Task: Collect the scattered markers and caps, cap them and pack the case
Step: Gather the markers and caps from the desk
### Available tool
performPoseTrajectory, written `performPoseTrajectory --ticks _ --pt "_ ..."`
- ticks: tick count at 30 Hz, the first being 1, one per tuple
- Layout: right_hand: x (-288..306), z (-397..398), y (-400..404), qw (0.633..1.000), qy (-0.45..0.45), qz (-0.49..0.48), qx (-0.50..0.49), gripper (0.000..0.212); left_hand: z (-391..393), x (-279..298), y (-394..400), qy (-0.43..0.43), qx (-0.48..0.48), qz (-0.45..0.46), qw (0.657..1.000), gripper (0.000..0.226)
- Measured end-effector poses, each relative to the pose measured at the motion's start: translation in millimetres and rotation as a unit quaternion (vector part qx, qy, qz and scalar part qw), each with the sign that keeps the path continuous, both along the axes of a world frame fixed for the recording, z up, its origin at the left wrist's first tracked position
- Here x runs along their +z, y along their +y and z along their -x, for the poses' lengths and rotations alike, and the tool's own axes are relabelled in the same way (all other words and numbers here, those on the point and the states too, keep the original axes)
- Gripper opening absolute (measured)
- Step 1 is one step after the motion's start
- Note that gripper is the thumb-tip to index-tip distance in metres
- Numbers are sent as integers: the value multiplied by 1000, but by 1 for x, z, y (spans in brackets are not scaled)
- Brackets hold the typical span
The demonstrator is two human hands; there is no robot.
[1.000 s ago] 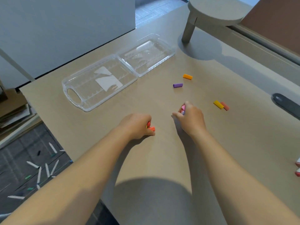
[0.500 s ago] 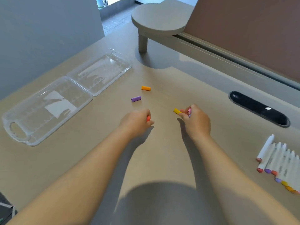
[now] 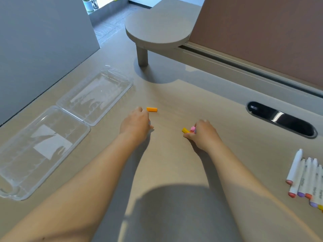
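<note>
Beige desk top (image 3: 174, 172) w/ a brown partition behind, a round raised shelf (image 3: 157, 30) beyond our reach and a black oval cable port (image 3: 281, 119) off to the R of the R grip; we look down on both forearms.

Left hand (image 3: 134, 124): fingers curled under, knuckles up; a sliver of red shows at its R edge, so we judge it holds small caps, though the contents are mostly hidden; orange cap (image 3: 151, 109) lies loose on the desk just beyond its fingertips, not touching so far as we can tell.

Right hand (image 3: 203, 135): fingers curled round a bunch of caps; yellow cap (image 3: 185, 130) and pink cap (image 3: 192, 128) poke out at the thumb side.

Handling, as we judge it: caps are light, stiff plastic, short and smooth, apt to roll or slip from a full fist; best pinched across the barrel btwn thumb and forefinger; no fragility to mind.

Markers (image 3: 307, 179): white-bodied, lying side by side, touching, well out to the R of the R grip, coloured ends toward us.

Clear case (image 3: 52, 137): hinged, lying open flat, well to the L of the L grip; both halves hold no markers; only a white paper label shows in the nearer half.
</note>
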State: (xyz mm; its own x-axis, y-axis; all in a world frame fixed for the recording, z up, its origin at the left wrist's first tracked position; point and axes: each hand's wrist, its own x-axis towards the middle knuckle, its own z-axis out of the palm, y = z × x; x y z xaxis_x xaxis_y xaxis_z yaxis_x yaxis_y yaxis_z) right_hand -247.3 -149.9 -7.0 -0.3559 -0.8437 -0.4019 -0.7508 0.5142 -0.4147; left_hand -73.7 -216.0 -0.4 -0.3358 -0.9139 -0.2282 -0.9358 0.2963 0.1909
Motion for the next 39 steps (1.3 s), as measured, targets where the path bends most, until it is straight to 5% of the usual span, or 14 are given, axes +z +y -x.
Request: performPoseTrajectory --ticks 13,25,39 --pt "5 -20 -14 997 41 -47 36 20 -1 -7 -30 -7 -42 -150 988 8" --pt "4 -29 -8 996 83 11 -15 23 3 2 -48 69 -57 -25 996 29" --pt "9 -17 8 994 1 39 -107 9 19 -13 -54 -8 -95 -84 992 22"
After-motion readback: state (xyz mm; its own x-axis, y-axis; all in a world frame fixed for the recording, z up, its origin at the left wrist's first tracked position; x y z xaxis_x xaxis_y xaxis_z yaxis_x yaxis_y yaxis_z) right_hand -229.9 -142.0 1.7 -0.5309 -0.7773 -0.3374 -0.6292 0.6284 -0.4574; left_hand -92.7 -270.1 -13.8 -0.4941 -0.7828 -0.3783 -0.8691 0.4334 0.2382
